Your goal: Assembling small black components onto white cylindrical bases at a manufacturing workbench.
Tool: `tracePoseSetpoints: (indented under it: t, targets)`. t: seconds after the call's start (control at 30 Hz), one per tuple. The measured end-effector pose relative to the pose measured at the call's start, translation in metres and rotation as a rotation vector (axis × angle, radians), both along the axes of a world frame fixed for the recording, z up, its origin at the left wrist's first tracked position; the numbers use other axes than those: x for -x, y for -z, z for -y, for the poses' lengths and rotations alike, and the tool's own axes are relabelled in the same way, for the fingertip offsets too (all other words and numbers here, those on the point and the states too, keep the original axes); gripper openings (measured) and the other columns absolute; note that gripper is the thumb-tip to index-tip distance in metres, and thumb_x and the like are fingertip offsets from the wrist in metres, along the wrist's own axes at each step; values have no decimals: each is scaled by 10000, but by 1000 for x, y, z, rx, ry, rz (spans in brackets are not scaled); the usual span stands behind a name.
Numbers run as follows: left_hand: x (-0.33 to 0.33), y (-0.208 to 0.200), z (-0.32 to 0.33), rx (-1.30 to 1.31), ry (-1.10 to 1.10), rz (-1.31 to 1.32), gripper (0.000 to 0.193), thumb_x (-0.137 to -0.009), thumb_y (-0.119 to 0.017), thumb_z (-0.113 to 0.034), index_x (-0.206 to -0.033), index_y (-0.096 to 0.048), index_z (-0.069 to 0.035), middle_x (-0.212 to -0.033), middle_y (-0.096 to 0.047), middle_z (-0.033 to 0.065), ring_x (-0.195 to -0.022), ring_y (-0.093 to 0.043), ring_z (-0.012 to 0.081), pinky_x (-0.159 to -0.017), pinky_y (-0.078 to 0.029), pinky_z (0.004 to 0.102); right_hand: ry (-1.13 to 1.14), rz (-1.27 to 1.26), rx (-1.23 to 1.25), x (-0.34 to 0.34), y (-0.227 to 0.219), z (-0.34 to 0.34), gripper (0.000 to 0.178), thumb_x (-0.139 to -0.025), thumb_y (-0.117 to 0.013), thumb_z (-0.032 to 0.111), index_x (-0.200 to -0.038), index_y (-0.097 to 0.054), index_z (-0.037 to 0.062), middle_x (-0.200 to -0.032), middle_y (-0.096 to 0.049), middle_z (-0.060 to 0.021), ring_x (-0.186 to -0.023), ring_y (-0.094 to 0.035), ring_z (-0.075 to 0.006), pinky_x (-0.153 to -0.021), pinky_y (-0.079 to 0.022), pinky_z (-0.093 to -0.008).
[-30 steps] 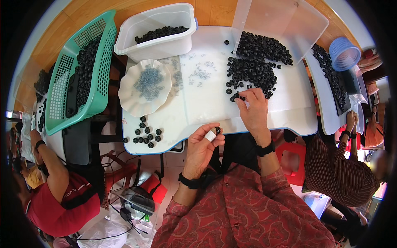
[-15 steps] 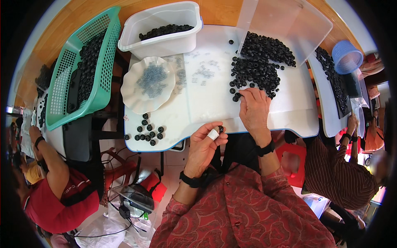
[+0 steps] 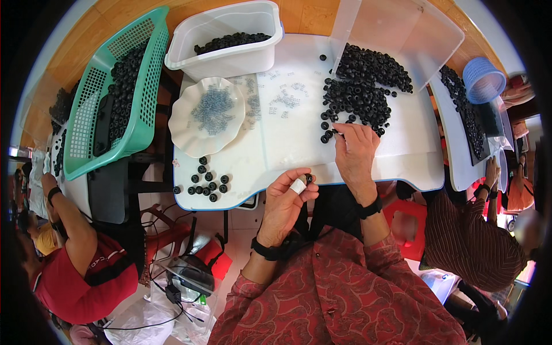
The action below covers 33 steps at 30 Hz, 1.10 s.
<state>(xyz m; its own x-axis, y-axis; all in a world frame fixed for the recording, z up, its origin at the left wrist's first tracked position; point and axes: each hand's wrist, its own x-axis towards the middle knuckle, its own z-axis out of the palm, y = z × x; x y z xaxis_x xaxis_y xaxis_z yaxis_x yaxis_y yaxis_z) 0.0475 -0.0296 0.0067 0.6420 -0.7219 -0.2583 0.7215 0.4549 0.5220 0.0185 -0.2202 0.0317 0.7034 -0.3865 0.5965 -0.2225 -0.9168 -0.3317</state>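
Observation:
My left hand (image 3: 280, 198) is over the table's near edge, with thumb and fingers closed on a small round black part (image 3: 309, 178) that has a hole in it. White tape (image 3: 298, 186) wraps one of its digits. My right hand (image 3: 357, 154) reaches to the near edge of a heap of similar black parts (image 3: 357, 103). Its thumb and forefinger are pinched together beside a few loose pieces; whatever is between them is too small to make out.
A wavy-rimmed plate (image 3: 179, 123) holds small clear pieces, with more scattered beside it. Several black parts (image 3: 207, 187) lie at the table's front left. Behind stand a white tub (image 3: 230, 63), a green basket (image 3: 146, 109) and a clear plastic bin (image 3: 414, 34). People sit on both sides.
My right fingertips have drawn slightly back from the heap's edge and are more pinched. My left hand keeps its hold on the black part, nearly still.

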Motion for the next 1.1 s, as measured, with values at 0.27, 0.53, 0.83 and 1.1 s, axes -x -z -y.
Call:
tracePoseSetpoints:
  t: [0.27, 0.53, 0.83, 1.1]
  targets:
    - [0, -3, 2, -10, -4, -1, 238, -959, -522, -16, -1181, -593, 30, -1055, -638, 128, -887, -671, 192, -776, -584, 297, -13, 37, -113, 4, -1, -5, 275, -793, -617, -45, -1039, -652, 73, -926, -618, -52, -907, -547, -241, -883, -385, -384]
    - [-1, -5, 3, -2, -28, 6, 227, -960, -519, -15, -1165, -598, 40, -1054, -637, 134, -871, -675, 192, -769, -584, 301, -215, 144, -555, 20, -15, -43, 210, -847, -580, -100, -1026, -626, -1, -923, -619, -130, -740, -640, -214, -648, -510, -290]
    - [-1, -5, 0, -21, -70, -2, 256, -939, -560, -33, -1182, -590, 42, -1044, -659, 150, -837, -681, 184, -754, -585, 297, -102, 37, -281, 17, 9, -34, 207, -796, -647, -51, -987, -645, 30, -942, -617, -121, -777, -610, -310, -690, -493, -357]
    - [-4, 0, -3, -136, -115, 113, 220, -944, -569, -41, -1149, -612, 25, -983, -660, 109, -752, -662, 154, -640, -556, 251, -382, -25, -681, 37, -28, -62, 238, -846, -642, -37, -1080, -646, 9, -970, -588, -113, -753, -643, -179, -615, -516, -269]
